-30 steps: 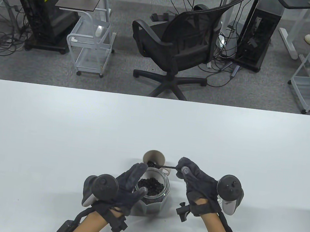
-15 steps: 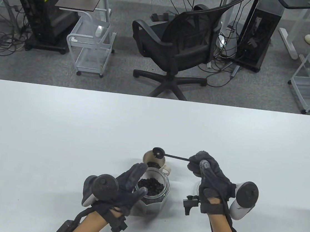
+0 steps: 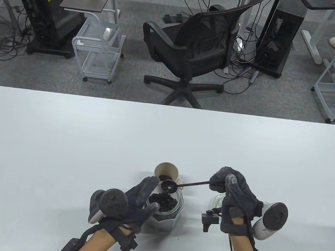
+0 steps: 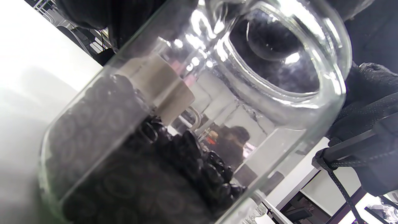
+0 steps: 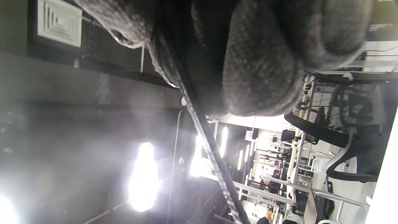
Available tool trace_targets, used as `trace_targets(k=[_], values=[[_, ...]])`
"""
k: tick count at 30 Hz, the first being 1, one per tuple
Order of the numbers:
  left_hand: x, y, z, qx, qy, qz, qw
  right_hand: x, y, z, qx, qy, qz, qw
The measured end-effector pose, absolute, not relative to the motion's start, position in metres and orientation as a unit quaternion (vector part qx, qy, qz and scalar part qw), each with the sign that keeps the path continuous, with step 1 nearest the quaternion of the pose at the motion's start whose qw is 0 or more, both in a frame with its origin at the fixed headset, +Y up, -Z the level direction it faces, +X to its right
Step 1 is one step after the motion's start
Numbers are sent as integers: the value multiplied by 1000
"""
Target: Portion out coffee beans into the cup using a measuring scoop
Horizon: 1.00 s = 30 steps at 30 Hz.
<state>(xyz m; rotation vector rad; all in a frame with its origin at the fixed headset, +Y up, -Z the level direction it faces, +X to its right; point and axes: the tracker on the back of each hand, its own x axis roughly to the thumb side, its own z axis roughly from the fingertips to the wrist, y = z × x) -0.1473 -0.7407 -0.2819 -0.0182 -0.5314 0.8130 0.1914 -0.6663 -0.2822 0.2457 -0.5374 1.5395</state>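
A clear glass jar (image 3: 166,211) part-filled with dark coffee beans (image 3: 162,201) stands near the table's front. My left hand (image 3: 144,200) grips its left side; in the left wrist view the jar (image 4: 174,124) fills the frame with beans (image 4: 130,174) low inside. Just behind the jar stands a beige cup (image 3: 166,171) with some beans in it. My right hand (image 3: 228,184) pinches the far end of a black measuring scoop (image 3: 179,184). Its bowl hangs over the jar's rear rim, between jar and cup. The scoop's handle (image 5: 214,161) crosses the right wrist view.
A small clear glass object (image 3: 217,201), partly hidden, sits under my right hand. The white table (image 3: 93,141) stretches wide behind the cup. Beyond its far edge stand a black office chair (image 3: 194,50) and white carts (image 3: 99,48).
The scoop tipped its beans into the cup, rose above the cup's rim, and has now swung back down toward the jar mouth. My right hand shifted right. The left hand stayed still.
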Motion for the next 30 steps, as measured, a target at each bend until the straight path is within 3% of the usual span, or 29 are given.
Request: trace_targets(k=[13,21,30], values=[[-147,-741,-282,-7,-255,393,884,148,-673,-277,193,-217,769,570],[-147,-741,-282,-8,-254,392,884,120,-682,-276,279,-156,801,506],[-147,-741,-282,-5,-254,390,885,116,-685,-281,253,-65,805,532]])
